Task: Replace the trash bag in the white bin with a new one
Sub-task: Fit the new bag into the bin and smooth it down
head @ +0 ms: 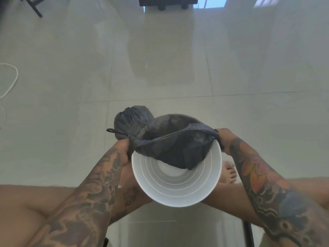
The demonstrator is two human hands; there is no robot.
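- White bin (pixel 178 191): a round plastic container seen from directly above, standing on the floor between the person's bare legs. Its inner wall shows concentric stepped rings that narrow toward a pale, flat bottom. The near half of the rim is bare.
- Black trash bag (pixel 170 148): thin, crinkled dark plastic stretched across the far half of the bin's mouth. The bag's opening gapes toward the far side, where its edge lies over the far rim; a loose fold of the film droops inward and hangs over part of the bin's interior.
- Tied bag (pixel 131 120): a second bundle of the same dark plastic lies on the floor just beyond the bin's far-left edge, gathered and puckered at the top, with a thin drawstring loop (pixel 112 130) sticking out to the left.
- Left hand (pixel 122 150): closed on the bag's edge at the left side of the rim; the fingers are partly hidden by the plastic.
- Right hand (pixel 222 138): closed on the bag's edge at the right side of the rim, with the film bunched around the fingers.
- Tiled floor (pixel 160 59): pale, glossy tiles with faint reflections.
- Bare foot (pixel 229 172): it rests on the floor just right of the bin.
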